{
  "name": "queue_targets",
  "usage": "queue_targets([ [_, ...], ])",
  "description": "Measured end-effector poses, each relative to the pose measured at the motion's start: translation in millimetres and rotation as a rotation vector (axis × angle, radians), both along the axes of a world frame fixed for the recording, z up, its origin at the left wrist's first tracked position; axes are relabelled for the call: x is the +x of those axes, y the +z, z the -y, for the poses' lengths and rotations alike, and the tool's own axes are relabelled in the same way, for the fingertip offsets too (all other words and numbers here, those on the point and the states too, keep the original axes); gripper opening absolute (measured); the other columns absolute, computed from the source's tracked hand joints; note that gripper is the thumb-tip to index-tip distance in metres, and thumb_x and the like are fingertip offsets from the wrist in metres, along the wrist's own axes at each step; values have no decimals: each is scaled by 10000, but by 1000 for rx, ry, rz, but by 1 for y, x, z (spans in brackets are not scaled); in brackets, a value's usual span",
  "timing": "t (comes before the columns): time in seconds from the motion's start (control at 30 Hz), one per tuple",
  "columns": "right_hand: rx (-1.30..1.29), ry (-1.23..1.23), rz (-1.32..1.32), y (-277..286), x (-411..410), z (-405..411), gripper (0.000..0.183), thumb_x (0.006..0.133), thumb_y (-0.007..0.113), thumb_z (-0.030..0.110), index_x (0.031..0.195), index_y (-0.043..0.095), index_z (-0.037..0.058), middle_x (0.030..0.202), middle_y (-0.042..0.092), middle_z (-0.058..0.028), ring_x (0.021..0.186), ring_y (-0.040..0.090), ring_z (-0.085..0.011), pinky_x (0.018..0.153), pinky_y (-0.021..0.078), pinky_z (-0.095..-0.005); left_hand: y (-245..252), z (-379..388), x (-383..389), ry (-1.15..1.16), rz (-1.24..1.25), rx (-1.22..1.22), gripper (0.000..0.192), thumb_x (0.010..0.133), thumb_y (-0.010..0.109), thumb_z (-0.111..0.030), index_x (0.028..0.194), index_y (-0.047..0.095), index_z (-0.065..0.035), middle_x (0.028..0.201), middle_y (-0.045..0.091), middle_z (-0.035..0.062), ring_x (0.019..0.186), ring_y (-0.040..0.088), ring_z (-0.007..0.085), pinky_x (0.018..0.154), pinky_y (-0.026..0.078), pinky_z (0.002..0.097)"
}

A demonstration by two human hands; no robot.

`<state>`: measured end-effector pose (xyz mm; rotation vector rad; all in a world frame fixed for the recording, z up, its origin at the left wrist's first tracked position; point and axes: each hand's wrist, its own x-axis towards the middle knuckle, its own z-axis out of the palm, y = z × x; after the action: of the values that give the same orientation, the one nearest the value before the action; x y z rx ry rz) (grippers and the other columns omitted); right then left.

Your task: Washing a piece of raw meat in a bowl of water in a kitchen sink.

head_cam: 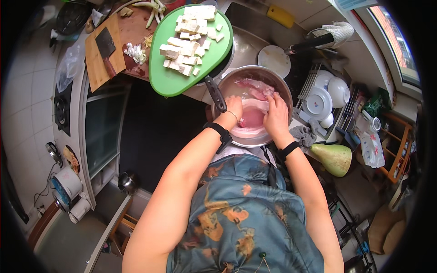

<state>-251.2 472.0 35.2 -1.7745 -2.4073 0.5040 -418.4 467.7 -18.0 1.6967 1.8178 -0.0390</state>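
Note:
A round metal basin (pixel 291 102) sits before me with pinkish water and slabs of raw meat with pale fat (pixel 254 103) in it. My left hand (pixel 233 106) is inside the basin's left part, its fingers curled on the meat and partly hidden. On the opposite side my right hand (pixel 276 114) has its fingers over the meat's edge; its thumb reaches down towards the water. Another reddish piece of meat (pixel 257 88) lies at the far side of the basin. A dark pan handle (pixel 215 94) juts over the basin's left rim, just above my left hand.
A green cutting board (pixel 160 82) with tofu cubes (pixel 184 46) rests over a pan at the basin's far left. A cleaver (pixel 106 42) lies on a wooden board (pixel 93 73). Right of the basin are a dish rack (pixel 305 82) with bowls, a grey cloth (pixel 305 133) and a green gourd (pixel 333 158).

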Motion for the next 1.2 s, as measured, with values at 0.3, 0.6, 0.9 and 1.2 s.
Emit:
queue_targets([
  [0.3,-3,161,-184,-18,-13,-5,449,679,637,81,1115,535,54,1082,546,-125,1077,480,-297,967,341,-434,10,-4,-7,-79,331,-26,348,796,617,-362,870,642,-23,860,626,194,841,597,353,767,460,417],
  [0.6,-161,107,60,-6,-7,-19,261,675,701,252,865,617,93,918,621,-84,990,530,-283,868,361,-469,-4,9,-12,110,614,-14,274,849,576,-287,966,593,-39,851,630,201,820,606,380,727,476,427],
  [0.9,-247,100,44,-39,4,3,163,770,533,106,911,520,25,881,606,-198,897,590,-362,758,455,-454,12,18,-9,-139,310,111,288,728,620,-84,1008,555,-63,974,581,159,956,551,339,814,435,402],
  [1.2,-379,-18,-83,-15,-8,10,178,789,526,127,928,483,24,821,606,-232,797,585,-407,684,469,-478,-8,25,30,-328,247,475,208,719,529,-97,919,509,-44,886,538,129,861,517,304,799,392,398],
])
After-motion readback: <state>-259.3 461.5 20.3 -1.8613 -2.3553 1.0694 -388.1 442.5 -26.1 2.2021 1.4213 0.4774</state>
